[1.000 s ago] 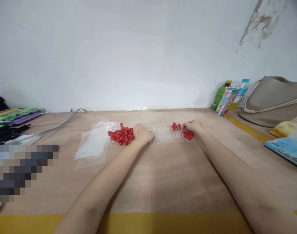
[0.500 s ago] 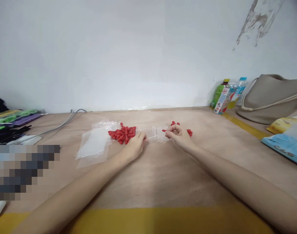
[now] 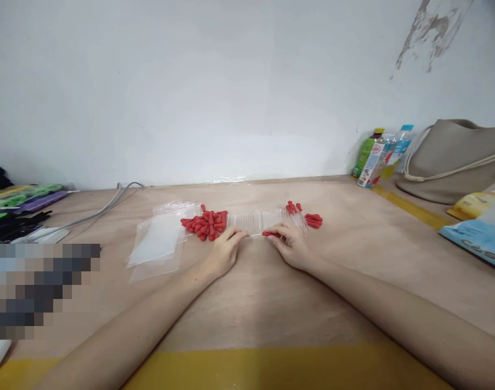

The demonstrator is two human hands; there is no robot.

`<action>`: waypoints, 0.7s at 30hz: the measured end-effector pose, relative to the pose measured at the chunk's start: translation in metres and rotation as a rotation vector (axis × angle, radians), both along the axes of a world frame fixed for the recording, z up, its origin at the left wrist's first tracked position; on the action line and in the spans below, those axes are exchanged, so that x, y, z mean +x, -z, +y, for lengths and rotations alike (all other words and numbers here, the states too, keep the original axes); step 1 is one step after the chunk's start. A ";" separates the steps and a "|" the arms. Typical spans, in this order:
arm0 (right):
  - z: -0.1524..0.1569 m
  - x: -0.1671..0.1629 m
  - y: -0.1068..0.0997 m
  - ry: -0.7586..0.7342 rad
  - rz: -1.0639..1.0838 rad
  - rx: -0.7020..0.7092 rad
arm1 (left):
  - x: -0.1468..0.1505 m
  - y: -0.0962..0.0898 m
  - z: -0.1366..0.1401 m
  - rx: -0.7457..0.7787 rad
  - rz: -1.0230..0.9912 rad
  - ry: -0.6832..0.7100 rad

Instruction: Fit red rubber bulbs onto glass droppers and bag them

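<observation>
Between the fingers of my left hand (image 3: pixel 226 252) is one end of a thin clear glass dropper tube (image 3: pixel 254 235). My right hand (image 3: pixel 291 247) pinches a red rubber bulb (image 3: pixel 267 234), which meets the tube's other end; how far the tube sits inside it I cannot tell. Just beyond both hands lies a row of clear tubes (image 3: pixel 247 221). A heap of loose red bulbs (image 3: pixel 205 224) rests to the left of that row. At the right end, several tubes carry red bulbs (image 3: pixel 313 220), and more red bulbs (image 3: pixel 293 207) lie slightly farther back.
Clear zip bags (image 3: pixel 158 238) are spread left of the bulb heap. A grey cable (image 3: pixel 104 207) runs along the left. Drink bottles (image 3: pixel 371 160), a grey bag (image 3: pixel 454 160) and a blue pack (image 3: pixel 475 244) occupy the right side. Yellow tape (image 3: pixel 239 368) marks the near edge.
Both hands have come nearer to me, and my right hand has moved left. The red bulb, apart from the tube before, now meets its end.
</observation>
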State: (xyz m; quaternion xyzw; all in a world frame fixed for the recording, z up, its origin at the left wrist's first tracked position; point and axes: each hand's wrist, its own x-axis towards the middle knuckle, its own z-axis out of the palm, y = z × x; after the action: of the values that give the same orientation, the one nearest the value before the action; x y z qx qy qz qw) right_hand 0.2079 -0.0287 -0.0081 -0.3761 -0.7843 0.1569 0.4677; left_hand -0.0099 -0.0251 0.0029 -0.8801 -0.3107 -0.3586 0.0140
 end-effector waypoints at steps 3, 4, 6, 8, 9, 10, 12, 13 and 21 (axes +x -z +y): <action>-0.001 0.000 -0.002 -0.043 -0.008 -0.001 | 0.000 0.001 0.000 0.001 0.006 0.009; -0.001 -0.001 -0.002 -0.049 -0.015 0.002 | 0.000 0.002 0.000 0.001 0.009 0.014; -0.002 -0.001 -0.003 -0.045 -0.024 0.011 | -0.001 0.002 0.001 0.012 0.018 0.028; -0.002 -0.001 -0.003 -0.033 -0.038 0.022 | -0.002 0.003 0.001 0.033 0.029 0.041; -0.002 -0.001 -0.003 -0.026 -0.045 0.025 | -0.002 0.004 0.001 0.045 0.035 0.046; -0.002 -0.001 -0.002 -0.019 -0.049 0.027 | -0.002 0.004 0.001 0.057 0.038 0.051; -0.003 -0.001 -0.002 -0.011 -0.053 0.024 | -0.002 0.005 0.001 0.077 0.037 0.074; -0.003 -0.001 -0.002 -0.012 -0.052 0.022 | -0.001 0.005 0.001 0.085 0.034 0.090; -0.007 0.002 -0.005 -0.116 -0.093 0.121 | -0.001 0.003 -0.001 0.100 0.056 0.132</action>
State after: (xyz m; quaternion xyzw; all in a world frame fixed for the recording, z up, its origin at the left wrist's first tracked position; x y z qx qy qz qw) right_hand 0.2095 -0.0354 -0.0034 -0.3081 -0.8337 0.1182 0.4428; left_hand -0.0112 -0.0257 0.0004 -0.9066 -0.2331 -0.3491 0.0428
